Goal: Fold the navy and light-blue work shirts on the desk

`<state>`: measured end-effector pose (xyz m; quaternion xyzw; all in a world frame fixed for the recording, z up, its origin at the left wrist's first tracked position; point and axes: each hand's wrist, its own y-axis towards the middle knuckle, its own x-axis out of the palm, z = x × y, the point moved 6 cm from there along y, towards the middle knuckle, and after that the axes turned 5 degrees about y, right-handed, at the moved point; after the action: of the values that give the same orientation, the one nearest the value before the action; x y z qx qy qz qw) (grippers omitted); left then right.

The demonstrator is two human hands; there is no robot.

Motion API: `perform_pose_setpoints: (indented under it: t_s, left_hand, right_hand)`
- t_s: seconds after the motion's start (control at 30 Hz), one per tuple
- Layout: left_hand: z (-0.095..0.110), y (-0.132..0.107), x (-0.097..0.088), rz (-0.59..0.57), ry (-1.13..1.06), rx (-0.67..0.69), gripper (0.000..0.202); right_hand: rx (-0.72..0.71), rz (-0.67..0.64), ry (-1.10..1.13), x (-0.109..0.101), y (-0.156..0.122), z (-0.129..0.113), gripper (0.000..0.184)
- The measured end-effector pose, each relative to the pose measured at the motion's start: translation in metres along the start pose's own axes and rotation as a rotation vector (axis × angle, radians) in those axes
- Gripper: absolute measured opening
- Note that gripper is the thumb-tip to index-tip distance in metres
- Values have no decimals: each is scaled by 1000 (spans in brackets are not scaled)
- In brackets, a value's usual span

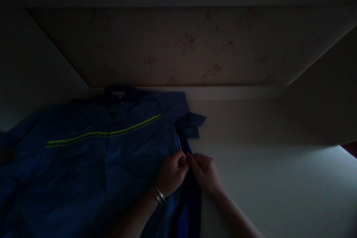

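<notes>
A dark blue work shirt (125, 152) with a yellow-green stripe across its chest lies spread, front up, over the left and middle of a pale surface. Its collar with a small label points away from me. My left hand (173, 171), with silvery bangles at the wrist, is closed on the fabric at the shirt's right side, below the sleeve. Right beside it, my right hand (205, 173) pinches the same edge, and the fingertips of both hands nearly meet. Folds of cloth hang between and below the hands. The light is dim, so the exact grip is hard to see.
Beyond the shirt, a padded-looking panel with a faded floral pattern (189, 41) sits in a pale frame (237, 93). The pale surface (273, 178) continues to the right. Darker walls or boards (329, 93) rise at the sides.
</notes>
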<state>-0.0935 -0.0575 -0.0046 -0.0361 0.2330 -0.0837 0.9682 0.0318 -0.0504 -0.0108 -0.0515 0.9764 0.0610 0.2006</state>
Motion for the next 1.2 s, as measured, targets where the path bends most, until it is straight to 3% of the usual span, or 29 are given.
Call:
perform_pose_setpoints:
  t_s: [1.2]
  left_hand:
    - [4,-3,0,0,55,31,24]
  right_hand:
    - [-12,-18,-24,1,1,-2,48]
